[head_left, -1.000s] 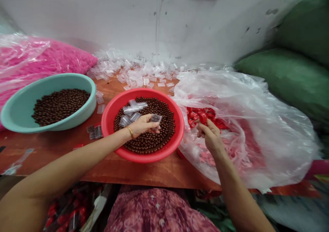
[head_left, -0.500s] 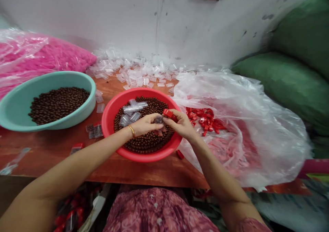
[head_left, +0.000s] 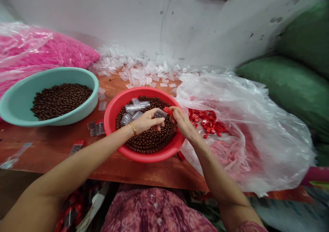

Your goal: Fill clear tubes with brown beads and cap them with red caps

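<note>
Over a red basin (head_left: 113, 105) of brown beads (head_left: 144, 144), my two hands meet. My left hand (head_left: 147, 122) is closed around a small clear plastic box (head_left: 159, 114) that has dark beads inside. My right hand (head_left: 182, 121) pinches a red cap (head_left: 168, 111) at the right end of that box; whether the cap is fully seated I cannot tell. Several clear plastic boxes (head_left: 137, 106) lie on the beads at the basin's left side.
Left stands a teal basin (head_left: 15, 108) of brown beads, before a bag of pink pieces (head_left: 64, 51). Clear boxes (head_left: 144, 70) are strewn along the wall. Right of the red basin, red caps (head_left: 209, 122) spill from a plastic bag (head_left: 282, 136). Red-capped boxes (head_left: 77, 146) lie near my left forearm.
The red cap has come down from above my right fingers to the end of the bead-filled box. My right fingers have closed in around it. The view has shifted slightly.
</note>
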The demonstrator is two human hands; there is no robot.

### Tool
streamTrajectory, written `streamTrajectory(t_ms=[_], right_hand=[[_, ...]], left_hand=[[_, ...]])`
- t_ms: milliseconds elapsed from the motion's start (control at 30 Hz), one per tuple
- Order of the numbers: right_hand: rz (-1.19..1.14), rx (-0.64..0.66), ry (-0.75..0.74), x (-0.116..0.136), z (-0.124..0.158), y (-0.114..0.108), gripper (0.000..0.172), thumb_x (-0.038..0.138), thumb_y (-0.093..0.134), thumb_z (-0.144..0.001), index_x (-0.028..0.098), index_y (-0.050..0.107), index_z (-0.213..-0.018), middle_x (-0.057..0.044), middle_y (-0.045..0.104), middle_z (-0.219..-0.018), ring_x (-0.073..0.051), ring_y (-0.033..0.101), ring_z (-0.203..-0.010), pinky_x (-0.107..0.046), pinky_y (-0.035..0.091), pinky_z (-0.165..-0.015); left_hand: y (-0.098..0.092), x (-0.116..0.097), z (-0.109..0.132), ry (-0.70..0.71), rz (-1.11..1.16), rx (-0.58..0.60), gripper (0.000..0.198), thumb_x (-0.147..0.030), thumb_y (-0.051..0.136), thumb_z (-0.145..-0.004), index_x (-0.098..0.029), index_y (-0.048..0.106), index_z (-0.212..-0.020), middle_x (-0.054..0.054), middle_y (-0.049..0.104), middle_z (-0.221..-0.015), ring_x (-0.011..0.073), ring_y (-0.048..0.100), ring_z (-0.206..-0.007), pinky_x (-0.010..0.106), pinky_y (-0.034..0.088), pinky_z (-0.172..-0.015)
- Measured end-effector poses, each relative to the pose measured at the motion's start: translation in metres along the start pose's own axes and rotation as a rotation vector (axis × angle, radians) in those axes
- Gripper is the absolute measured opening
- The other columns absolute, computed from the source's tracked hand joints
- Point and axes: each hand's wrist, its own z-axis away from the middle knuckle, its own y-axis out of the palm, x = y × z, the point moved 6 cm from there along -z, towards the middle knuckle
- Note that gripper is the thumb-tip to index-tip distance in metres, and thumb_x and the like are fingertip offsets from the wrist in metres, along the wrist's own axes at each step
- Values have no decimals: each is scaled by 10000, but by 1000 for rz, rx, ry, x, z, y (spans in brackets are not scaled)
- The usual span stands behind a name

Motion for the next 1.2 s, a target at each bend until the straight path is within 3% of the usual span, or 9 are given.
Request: streamTrajectory(t_ms=[167, 267, 400, 467, 567, 667, 800, 1067, 1200], right_hand=[[84, -24, -100, 11, 5, 3, 437, 546, 396, -857, 228, 594, -1083, 7, 518, -654, -137, 533, -617, -267, 463, -575], [142, 10, -129, 15, 8, 10, 414, 486, 401, -875, 234, 609, -1129, -29, 648, -865, -190, 605, -892, -346, 493, -820], [247, -18, -149, 18, 15, 12, 414, 420, 385, -896, 246, 564, -1226, -23, 626, -1179, -194, 571, -1093, -372, 427, -984], [387, -6, -172, 22, 18, 11, 419, 402, 381, -898, 236, 560, -1239, -35, 634, -1174, -197, 599, -1050, -357, 452, -951], [625, 44, -266, 30, 22, 9, 441, 376, 363, -899, 178, 569, -1233, -82, 702, -932, -195, 652, -795, -322, 514, -758], [779, 106, -397, 34, 27, 12, 460, 366, 346, -892, 125, 591, -1198, -79, 664, -664, -165, 584, -565, -273, 472, -568], [853, 140, -432, 36, 30, 13, 485, 415, 335, -884, 108, 646, -1093, -76, 601, -555, -156, 505, -485, -266, 395, -480], [345, -136, -165, 30, 14, 3, 583, 597, 276, -873, 194, 650, -681, -12, 486, -507, -118, 451, -474, -258, 378, -494], [-31, -88, -3, 9, 0, 28, 612, 611, 207, -881, 183, 607, -1059, -25, 556, -684, -132, 532, -609, -259, 459, -591]], left_hand=[[3, 1, 1, -18, -74, -14, 355, -373, 678, -677, -143, 463, -842, -63, 500, -603, 53, 472, -463, 199, 410, -475], [0, 2, 2, -3, -147, -67, 350, -346, 648, -688, -134, 482, -913, -62, 485, -618, 54, 428, -460, 203, 369, -457], [-6, -2, 4, 101, -404, -199, 273, -287, 600, -683, -125, 537, -893, -17, 543, -728, 99, 482, -631, 234, 400, -599], [-7, -5, 6, 114, -530, -247, 224, -288, 585, -675, -129, 548, -829, -13, 552, -734, 114, 483, -673, 239, 393, -631], [-5, -7, 8, 95, -632, -236, 168, -290, 557, -669, -143, 531, -745, -37, 516, -656, 104, 449, -611, 223, 353, -573], [-2, -10, 9, 87, -695, -182, 112, -251, 541, -640, -156, 492, -674, -57, 465, -584, 89, 408, -553, 211, 308, -527], [2, -10, 9, 61, -717, -120, 95, -228, 534, -608, -162, 473, -637, -62, 442, -546, 82, 385, -521, 205, 288, -503], [14, -11, 7, 41, -867, 20, 118, -243, 552, -583, -165, 469, -550, -60, 420, -481, 79, 376, -456, 206, 259, -459], [16, -9, 9, 40, -940, 54, 129, -216, 551, -569, -173, 442, -515, -56, 390, -451, 78, 343, -410, 219, 260, -443]])
